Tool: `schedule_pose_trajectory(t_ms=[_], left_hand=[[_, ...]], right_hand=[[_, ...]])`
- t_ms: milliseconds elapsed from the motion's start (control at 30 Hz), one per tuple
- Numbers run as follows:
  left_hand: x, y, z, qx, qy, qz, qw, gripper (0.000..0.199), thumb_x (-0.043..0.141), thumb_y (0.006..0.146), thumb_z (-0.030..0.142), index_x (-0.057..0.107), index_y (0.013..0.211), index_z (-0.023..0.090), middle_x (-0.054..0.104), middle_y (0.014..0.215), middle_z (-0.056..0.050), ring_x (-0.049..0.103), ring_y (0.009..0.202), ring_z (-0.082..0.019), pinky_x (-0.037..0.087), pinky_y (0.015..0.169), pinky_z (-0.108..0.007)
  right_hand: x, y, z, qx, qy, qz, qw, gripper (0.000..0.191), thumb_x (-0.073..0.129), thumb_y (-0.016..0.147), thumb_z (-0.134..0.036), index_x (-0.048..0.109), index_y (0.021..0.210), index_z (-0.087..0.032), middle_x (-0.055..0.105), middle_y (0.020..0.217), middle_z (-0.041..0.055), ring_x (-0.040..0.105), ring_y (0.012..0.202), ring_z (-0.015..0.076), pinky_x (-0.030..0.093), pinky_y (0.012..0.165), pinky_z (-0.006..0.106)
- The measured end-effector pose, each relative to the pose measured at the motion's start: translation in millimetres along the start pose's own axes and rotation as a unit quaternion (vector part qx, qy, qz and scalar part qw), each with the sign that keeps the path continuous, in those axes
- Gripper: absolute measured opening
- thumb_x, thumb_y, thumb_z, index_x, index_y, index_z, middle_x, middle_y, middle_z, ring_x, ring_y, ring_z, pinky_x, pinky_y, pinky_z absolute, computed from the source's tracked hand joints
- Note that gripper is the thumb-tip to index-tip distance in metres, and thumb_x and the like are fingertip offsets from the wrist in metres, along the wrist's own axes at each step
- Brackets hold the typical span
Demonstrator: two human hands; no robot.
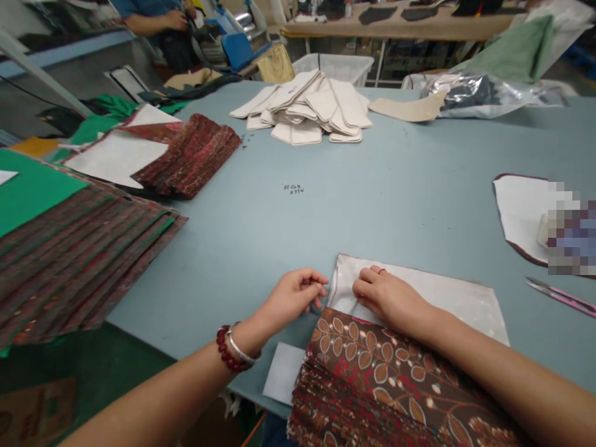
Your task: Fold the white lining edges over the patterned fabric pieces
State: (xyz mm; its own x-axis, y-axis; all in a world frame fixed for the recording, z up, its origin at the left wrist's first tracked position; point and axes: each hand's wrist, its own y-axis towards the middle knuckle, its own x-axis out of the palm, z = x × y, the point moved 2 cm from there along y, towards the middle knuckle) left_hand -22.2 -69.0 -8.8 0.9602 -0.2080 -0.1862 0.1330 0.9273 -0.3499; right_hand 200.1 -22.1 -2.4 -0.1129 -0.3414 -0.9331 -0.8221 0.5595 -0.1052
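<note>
Workshop room; beyond the pale blue tabletop [372,186], a person [162,28] stands at far left and a white crate [349,65] sits past the far edge. Small dark handwriting is visible on the surface ahead of the hands.

Left hand [298,295]: fingers half curled, thumb near the forefinger, nothing seen in its grasp. Position: just beside the left edge of the white cloth [456,295]; contact cannot be told. A red bead bracelet and a silver bangle are on the wrist.

Right hand [384,299]: fingers bent down onto the white cloth near its left end. Fingertips partly hidden; whether they pinch the cloth cannot be told.

Stack of brown floral fabric [372,372]: nearer the wearer than both hands, partly under the right forearm; many layers show at its left side. A pale card [285,372] lies just left of it.

Right of the right hand: thread snips [561,297], and farther forward a white piece with a dark edge [519,211], partly masked by a pixelated patch.

Well ahead of the hands: a pile of cream pads [311,108]. Forward and left: a dark red fabric bundle [195,155]. Left of the left hand: a stack of striped cloth [79,267], with green material on top.
</note>
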Motion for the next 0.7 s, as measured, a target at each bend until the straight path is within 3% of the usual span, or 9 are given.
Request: schedule_pose_trajectory(t_ms=[100,167,233,333,433,500,600,667,700], left_hand=[[11.7,17,-2,-0.037,0.046,-0.022,0.998,0.012,0.059,0.083,0.027,0.064,0.082,0.017,0.060,0.060,0.001,0.048,0.045,-0.010,0.032,0.042,-0.023],[18.8,27,3,-0.016,0.117,-0.011,0.993,0.018,0.061,0.081,0.029,0.062,0.068,0.017,0.053,0.053,0.003,0.043,0.046,-0.010,0.030,0.044,-0.024],[24.6,35,9,0.000,0.125,-0.006,0.992,0.025,0.061,0.082,0.030,0.060,0.060,0.018,0.051,0.052,0.002,0.044,0.049,-0.010,0.033,0.048,-0.025],[32.4,44,13,-0.039,-0.066,-0.030,0.997,0.022,0.061,0.085,0.032,0.066,0.069,0.017,0.062,0.063,-0.002,0.056,0.059,-0.014,0.046,0.057,-0.027],[39.2,49,10,-0.093,-0.259,-0.009,0.961,0.015,0.069,0.082,0.031,0.071,0.083,0.016,0.070,0.076,-0.006,0.063,0.068,-0.015,0.052,0.065,-0.028],[42.6,48,7,-0.102,-0.312,0.015,0.944,0.017,0.076,0.077,0.029,0.072,0.086,0.014,0.071,0.078,-0.007,0.062,0.066,-0.014,0.052,0.063,-0.027],[45.5,42,7,-0.077,-0.366,0.011,0.927,0.023,0.082,0.072,0.027,0.073,0.088,0.013,0.072,0.082,-0.007,0.064,0.069,-0.013,0.053,0.067,-0.025],[44.9,38,8,-0.055,-0.389,0.006,0.920,0.022,0.084,0.071,0.025,0.073,0.086,0.013,0.072,0.083,-0.006,0.065,0.072,-0.012,0.052,0.069,-0.023],[44.1,37,9,-0.046,-0.395,0.009,0.917,0.022,0.084,0.070,0.024,0.073,0.085,0.013,0.072,0.082,-0.005,0.065,0.072,-0.012,0.052,0.068,-0.021]], right_hand=[[3,1,0,0.002,0.013,0.004,1.000,0.013,0.056,0.097,-0.014,0.060,0.086,-0.018,0.060,0.092,0.0067,0.051,0.086,0.0212,0.037,0.074,0.032],[4,2,-1,0.006,0.026,0.005,1.000,0.012,0.056,0.097,-0.014,0.060,0.086,-0.018,0.060,0.093,0.0066,0.051,0.088,0.0217,0.037,0.075,0.033],[2,0,-2,0.013,0.049,0.006,0.999,0.009,0.058,0.095,-0.013,0.061,0.088,-0.018,0.060,0.094,0.0068,0.051,0.090,0.0222,0.039,0.078,0.034],[-5,-6,0,0.019,0.111,0.003,0.994,0.016,0.065,0.085,-0.007,0.063,0.096,-0.019,0.060,0.100,0.0067,0.053,0.094,0.0223,0.041,0.083,0.035],[-14,-11,8,0.016,0.192,-0.016,0.981,0.028,0.069,0.077,-0.006,0.063,0.099,-0.021,0.062,0.102,0.0052,0.056,0.095,0.0212,0.043,0.084,0.034],[-19,-7,14,0.029,0.238,-0.021,0.971,0.019,0.069,0.080,-0.011,0.061,0.094,-0.020,0.064,0.094,0.0038,0.058,0.086,0.0192,0.045,0.078,0.032],[-31,14,18,0.055,0.216,0.078,0.972,0.012,0.067,0.087,-0.021,0.060,0.096,-0.019,0.063,0.092,0.0058,0.058,0.085,0.0205,0.046,0.078,0.034],[-38,32,18,0.028,0.196,0.144,0.970,0.025,0.068,0.088,-0.026,0.059,0.110,-0.019,0.063,0.107,0.0096,0.058,0.099,0.0233,0.046,0.087,0.038],[-40,38,19,0.010,0.209,0.145,0.967,0.032,0.069,0.088,-0.028,0.058,0.116,-0.019,0.063,0.112,0.0104,0.058,0.102,0.0233,0.046,0.089,0.038]])
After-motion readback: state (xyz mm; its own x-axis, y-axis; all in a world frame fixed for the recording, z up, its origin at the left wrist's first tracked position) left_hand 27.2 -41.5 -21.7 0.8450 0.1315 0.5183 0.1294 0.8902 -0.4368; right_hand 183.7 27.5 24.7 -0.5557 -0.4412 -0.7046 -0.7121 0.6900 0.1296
